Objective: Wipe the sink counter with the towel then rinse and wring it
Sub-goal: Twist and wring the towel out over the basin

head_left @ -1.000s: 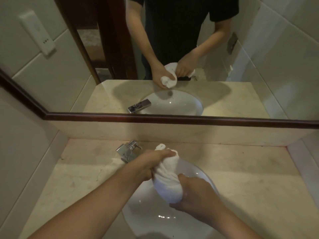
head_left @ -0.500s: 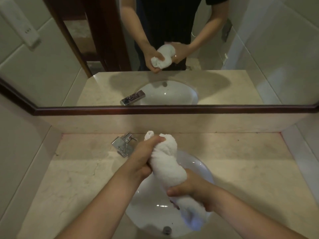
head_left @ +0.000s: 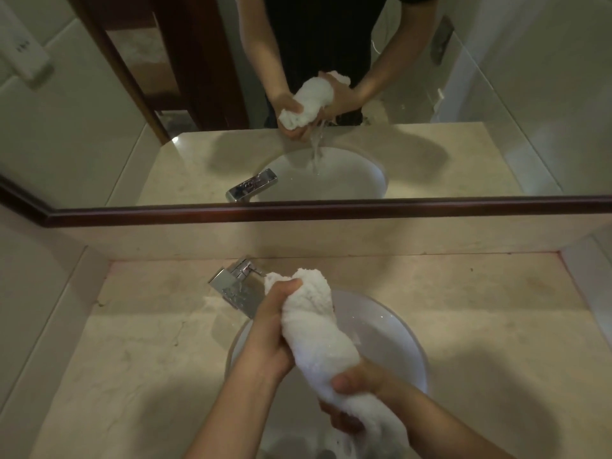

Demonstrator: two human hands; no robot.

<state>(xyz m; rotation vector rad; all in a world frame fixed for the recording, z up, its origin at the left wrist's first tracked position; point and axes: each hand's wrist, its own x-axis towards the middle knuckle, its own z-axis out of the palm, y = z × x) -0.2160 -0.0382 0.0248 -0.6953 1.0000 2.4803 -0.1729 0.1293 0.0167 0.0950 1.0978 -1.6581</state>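
A white towel (head_left: 319,336), rolled into a thick twisted rope, hangs over the white sink basin (head_left: 397,339). My left hand (head_left: 270,332) grips its upper end near the faucet. My right hand (head_left: 356,390) grips its lower part, with the tail drooping past it toward the drain. The mirror shows water running from the towel down into the basin. The beige marble counter (head_left: 149,352) surrounds the sink.
A chrome square faucet (head_left: 236,288) stands at the basin's back left, close to my left hand. A dark-framed mirror (head_left: 331,208) runs along the back wall above a low marble ledge. Tiled walls close in the counter on left and right.
The towel has been stretched and twisted longer between my hands, its tail hanging below my right hand. Water now streams from it. My view has tipped down toward the basin.
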